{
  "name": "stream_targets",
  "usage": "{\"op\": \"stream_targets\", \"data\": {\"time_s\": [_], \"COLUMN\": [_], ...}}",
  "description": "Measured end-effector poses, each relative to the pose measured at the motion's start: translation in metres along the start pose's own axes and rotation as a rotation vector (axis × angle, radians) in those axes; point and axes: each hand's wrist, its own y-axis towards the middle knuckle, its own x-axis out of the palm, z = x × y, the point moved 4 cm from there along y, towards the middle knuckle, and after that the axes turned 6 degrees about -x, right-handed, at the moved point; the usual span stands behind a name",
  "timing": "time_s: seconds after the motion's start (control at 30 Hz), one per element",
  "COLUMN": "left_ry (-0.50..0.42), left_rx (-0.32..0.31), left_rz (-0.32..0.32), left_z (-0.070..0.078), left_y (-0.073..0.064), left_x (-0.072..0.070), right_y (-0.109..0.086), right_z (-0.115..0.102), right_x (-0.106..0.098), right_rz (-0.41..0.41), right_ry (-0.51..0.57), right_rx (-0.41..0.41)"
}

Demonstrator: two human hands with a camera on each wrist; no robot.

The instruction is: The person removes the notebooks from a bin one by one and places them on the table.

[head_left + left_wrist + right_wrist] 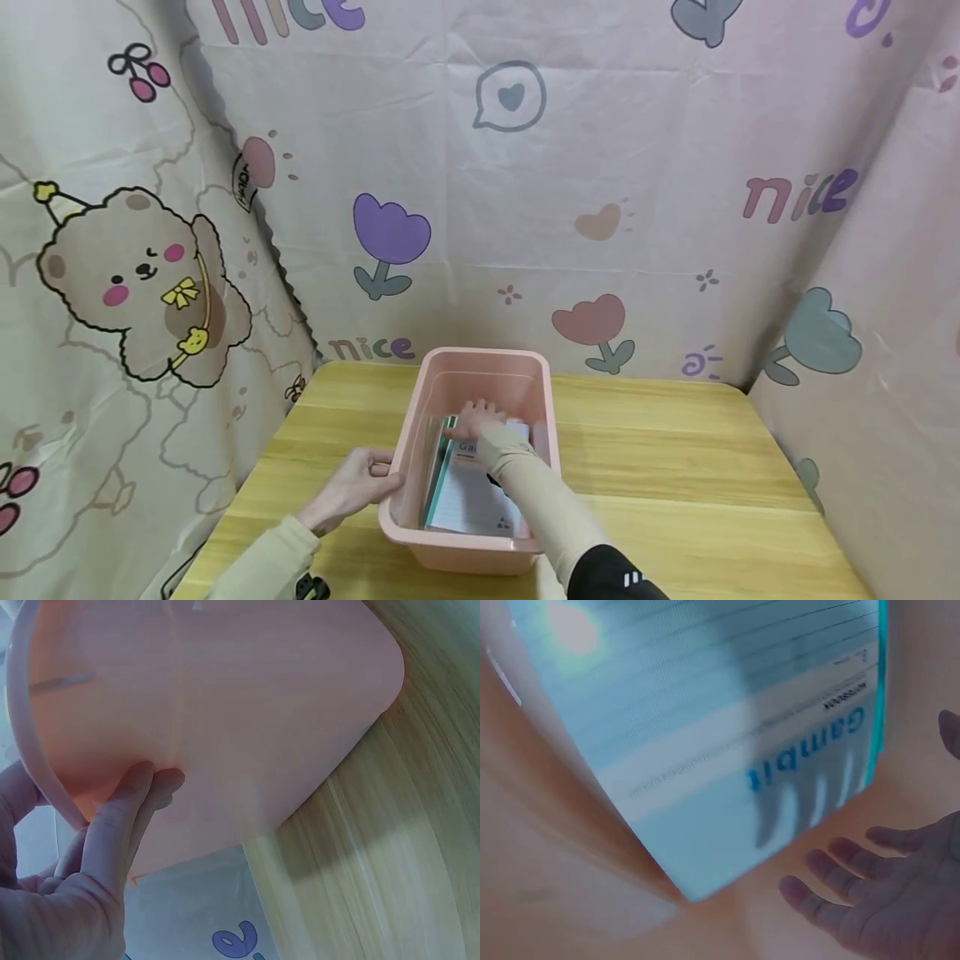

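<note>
- Head view is showing one printed bear (150, 283) on the cloth (660, 125) well to the left of the pink bin (465, 560).
- One left hand (351, 486) is gripping the bin's left rim, thumb over the edge; the left wrist view is revealing its fingers lying along the outer wall, which the head view is mostly hiding.
- One purple tulip (390, 233) is appearing on the cloth behind the bin, toward its left.
- One bin is standing on one wooden table (660, 467).
- One notebook (472, 500) is lying cover up inside the bin, a teal strip running along its left edge; further thin edges are showing beside it, too unclear to count. The head view is giving only "Ga", while the right wrist view is displaying "Gambit" and "NOTEBOOK" whole.
- One right hand (476, 421) is hovering inside the bin near the notebook's far end, fingers spread wide and holding nothing; the right wrist view is catching finger shadows on the cover, unseen from the head.
- One pink tulip (588, 321) is showing behind the bin, toward its right.
- One grey-blue tulip (821, 333) is appearing well to the bin's right.
</note>
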Motion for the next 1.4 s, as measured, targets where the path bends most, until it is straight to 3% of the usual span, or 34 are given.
{"op": "stream_targets", "data": {"time_s": [0.13, 0.37, 0.67, 0.9, 1.17, 1.4], "left_ry": [0.010, -0.001, 0.002, 0.014, 0.013, 0.013], "left_rx": [0.000, -0.008, -0.004, -0.020, -0.027, -0.026], "left_rz": [0.014, 0.018, 0.030, 0.039, 0.044, 0.049], "left_z": [0.000, -0.002, -0.002, -0.002, -0.001, -0.001], "left_y": [0.001, 0.000, 0.000, 0.001, 0.001, 0.000], "left_x": [-0.001, 0.001, 0.001, 0.000, 0.000, 0.001], "right_y": [0.002, 0.001, 0.019, 0.025, 0.028, 0.023], "right_z": [0.008, 0.016, 0.030, 0.030, 0.025, 0.017], "right_x": [0.013, 0.026, 0.051, 0.048, 0.044, 0.038], "right_rz": [0.015, -0.001, 0.041, 0.063, 0.121, 0.146], "right_ry": [0.032, -0.012, -0.092, -0.156, -0.298, -0.333], "right_rx": [0.021, 0.012, -0.011, -0.035, -0.053, -0.091]}}
